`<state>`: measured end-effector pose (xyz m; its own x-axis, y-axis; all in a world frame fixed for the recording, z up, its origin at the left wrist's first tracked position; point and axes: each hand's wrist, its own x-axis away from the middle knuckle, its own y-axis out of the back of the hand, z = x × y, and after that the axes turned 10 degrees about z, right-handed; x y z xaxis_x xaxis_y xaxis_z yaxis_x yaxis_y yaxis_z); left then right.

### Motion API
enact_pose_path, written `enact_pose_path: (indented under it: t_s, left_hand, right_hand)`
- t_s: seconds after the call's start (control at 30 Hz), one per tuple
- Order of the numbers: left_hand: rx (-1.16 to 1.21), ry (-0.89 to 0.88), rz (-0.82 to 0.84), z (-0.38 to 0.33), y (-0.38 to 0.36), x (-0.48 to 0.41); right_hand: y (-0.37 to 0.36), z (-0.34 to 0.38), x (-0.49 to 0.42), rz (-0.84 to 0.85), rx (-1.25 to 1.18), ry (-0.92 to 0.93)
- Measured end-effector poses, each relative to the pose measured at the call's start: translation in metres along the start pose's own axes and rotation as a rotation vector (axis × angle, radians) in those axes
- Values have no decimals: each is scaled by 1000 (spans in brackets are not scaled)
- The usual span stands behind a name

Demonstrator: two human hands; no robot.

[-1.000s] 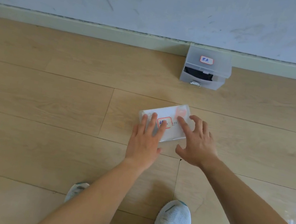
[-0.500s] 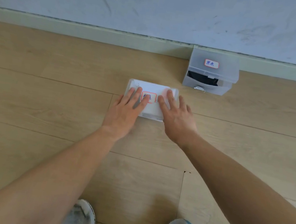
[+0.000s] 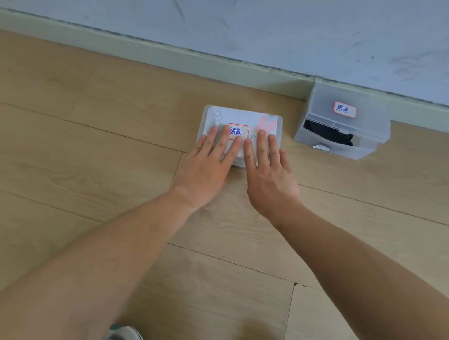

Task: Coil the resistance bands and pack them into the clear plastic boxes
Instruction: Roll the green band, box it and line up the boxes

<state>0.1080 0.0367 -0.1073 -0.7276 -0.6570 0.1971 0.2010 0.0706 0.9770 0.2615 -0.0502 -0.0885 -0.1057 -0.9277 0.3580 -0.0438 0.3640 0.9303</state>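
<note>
our frosted clear box (image 3: 241,119) lies flat on the wood floor (image 3: 74,146) near the wall (a red-edged label (image 3: 236,132) with blue writing on its lid). our left hand (image 3: 208,164) and right hand (image 3: 269,174) press it with straight fingers. a second box (image 3: 345,124) sits against the baseboard (image 3: 148,52), something dark inside.

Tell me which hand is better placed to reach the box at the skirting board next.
Right, probably. The right hand lies flat on the right half of the near box, on the side nearest the box at the skirting board. The left hand would have to cross over it.
</note>
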Motion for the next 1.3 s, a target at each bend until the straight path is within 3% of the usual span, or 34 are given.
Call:
enact_pose_path:
  t_s: [0.23,0.4,0.63,0.97,1.07,1.13,1.23,1.3]
  left_hand:
    - [-1,-3,-152,8,16,-18]
    - [3,85,42,21,14,-31]
    - [-17,176,202,11,32,-77]
    - [-14,237,339,13,64,-130]
    - [32,169,284,2,72,-124]
    - [157,48,164,-24,77,-116]
    - [453,-31,11,-70,90,-113]
    - [431,-79,-54,-94,95,-122]
  right_hand:
    - [9,-13,-12,-7,-74,11]
    - [16,-22,-23,20,-196,-72]
    - [38,-24,-48,64,-74,-196]
    - [17,-65,1,-323,-403,-236]
    - [7,-81,14,-444,-424,-252]
    - [4,-92,22,-541,-446,-304]
    - [0,-114,32,-622,-541,-473]
    - [1,-132,36,-599,-635,-620]
